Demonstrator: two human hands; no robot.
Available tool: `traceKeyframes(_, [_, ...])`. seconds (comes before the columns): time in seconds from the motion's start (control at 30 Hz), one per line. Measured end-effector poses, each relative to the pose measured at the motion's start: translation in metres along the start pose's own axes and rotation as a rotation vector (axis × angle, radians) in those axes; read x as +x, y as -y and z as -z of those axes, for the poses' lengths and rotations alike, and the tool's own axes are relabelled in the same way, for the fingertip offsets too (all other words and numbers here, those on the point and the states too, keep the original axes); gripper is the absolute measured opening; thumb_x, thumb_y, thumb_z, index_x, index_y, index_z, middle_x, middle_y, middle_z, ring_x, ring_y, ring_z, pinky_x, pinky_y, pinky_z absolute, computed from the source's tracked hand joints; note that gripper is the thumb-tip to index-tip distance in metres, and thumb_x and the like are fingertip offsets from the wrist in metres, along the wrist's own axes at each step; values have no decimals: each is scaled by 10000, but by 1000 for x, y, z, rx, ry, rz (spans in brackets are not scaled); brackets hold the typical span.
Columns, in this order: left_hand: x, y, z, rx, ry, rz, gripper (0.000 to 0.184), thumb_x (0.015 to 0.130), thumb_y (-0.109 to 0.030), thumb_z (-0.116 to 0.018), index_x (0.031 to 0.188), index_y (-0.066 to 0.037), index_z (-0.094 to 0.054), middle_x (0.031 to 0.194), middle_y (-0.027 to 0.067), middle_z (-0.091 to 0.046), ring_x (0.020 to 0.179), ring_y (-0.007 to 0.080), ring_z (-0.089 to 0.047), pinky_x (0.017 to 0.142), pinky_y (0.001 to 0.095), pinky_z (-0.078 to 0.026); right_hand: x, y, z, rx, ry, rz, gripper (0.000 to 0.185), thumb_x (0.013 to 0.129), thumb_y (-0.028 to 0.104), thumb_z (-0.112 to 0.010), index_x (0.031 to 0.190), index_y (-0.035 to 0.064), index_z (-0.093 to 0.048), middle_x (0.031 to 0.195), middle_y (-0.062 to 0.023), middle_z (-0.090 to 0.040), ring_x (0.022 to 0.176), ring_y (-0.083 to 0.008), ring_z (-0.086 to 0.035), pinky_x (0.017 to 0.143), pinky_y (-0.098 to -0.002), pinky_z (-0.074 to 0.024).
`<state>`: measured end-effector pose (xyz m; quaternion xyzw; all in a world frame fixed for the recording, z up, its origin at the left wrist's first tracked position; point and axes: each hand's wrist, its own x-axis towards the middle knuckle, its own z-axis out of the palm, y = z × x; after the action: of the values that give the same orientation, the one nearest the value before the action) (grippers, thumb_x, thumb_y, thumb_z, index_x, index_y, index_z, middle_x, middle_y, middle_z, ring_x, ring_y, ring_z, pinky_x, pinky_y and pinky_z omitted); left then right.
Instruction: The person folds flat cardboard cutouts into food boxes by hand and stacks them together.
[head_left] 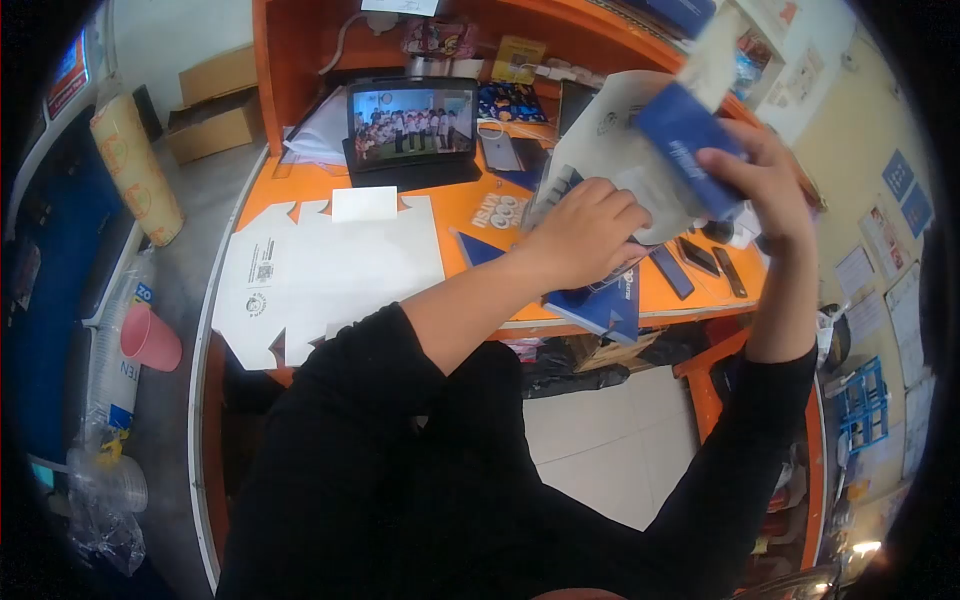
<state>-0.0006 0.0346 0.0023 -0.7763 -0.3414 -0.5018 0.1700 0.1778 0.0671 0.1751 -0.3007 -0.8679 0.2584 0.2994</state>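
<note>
Blue carton (685,140): 2 o'clock, above table (470,200) | right hand (765,180): half closed, thumb and fingers gripping carton | left hand (590,235): fingers curled at pale sheet (608,135), contents unclear | white cardboard (350,265): 9 o'clock | tablet (415,125): 11 o'clock

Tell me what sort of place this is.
Probably a small shop's packing counter: a flat, die-cut printed box blank lies on the orange desk, the right hand holds a printed blue carton, and bagged clear plasticware sits off to the left.
</note>
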Motion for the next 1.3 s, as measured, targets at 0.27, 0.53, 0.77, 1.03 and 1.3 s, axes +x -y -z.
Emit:
traceKeyframes(0.27, [-8, 2, -1, -38, -53, 74, 197, 758, -230, -737, 837, -87, -628, 860, 45, -602, 887, 240, -544, 842, 370, -407, 14, -16, -58, -532, 134, 7, 319, 755, 161, -685, 1033, 4, -698, 806, -232, -667, 687, -307, -665, 696, -368, -509])
traceKeyframes(0.53, [-10, 8, -10, -152, -173, 51, 80, 717, -142, -732, 738, -115, -660, 816, 5, -608, 864, 215, -536, 858, 384, -378, 5, -30, -90, -657, -54, 48, 203, 853, 212, -593, 887, 38, -691, 715, -204, -638, 698, -381, -634, 649, -418, -494])
traceKeyframes(0.77, [-13, 10, -12, -144, -241, 15, 68, 699, -80, -700, 752, -80, -657, 813, 29, -590, 866, 257, -529, 860, 403, -372, -19, -32, -101, -427, 82, -4, 479, 984, 433, -357, 851, 37, -590, 756, -195, -622, 767, -420, -591, 683, -460, -448])
traceKeyframes(1.03, [-7, 3, 3, -199, -78, 44, 79, 726, -212, -722, 743, -159, -668, 795, -50, -603, 877, 190, -531, 845, 353, -362, 17, -53, -55, -707, -428, 266, 338, 991, 296, -445, 1074, 40, -649, 1102, -199, -631, 994, -384, -604, 831, -441, -467])
traceKeyframes(1.3, [-5, 4, 4, -210, 1, 53, 86, 754, -215, -730, 772, -144, -686, 822, -39, -633, 886, 183, -524, 860, 350, -355, 72, -122, -11, -661, -178, -167, 571, 986, 458, -372, 957, -42, -647, 824, -280, -626, 861, -456, -613, 790, -491, -454])
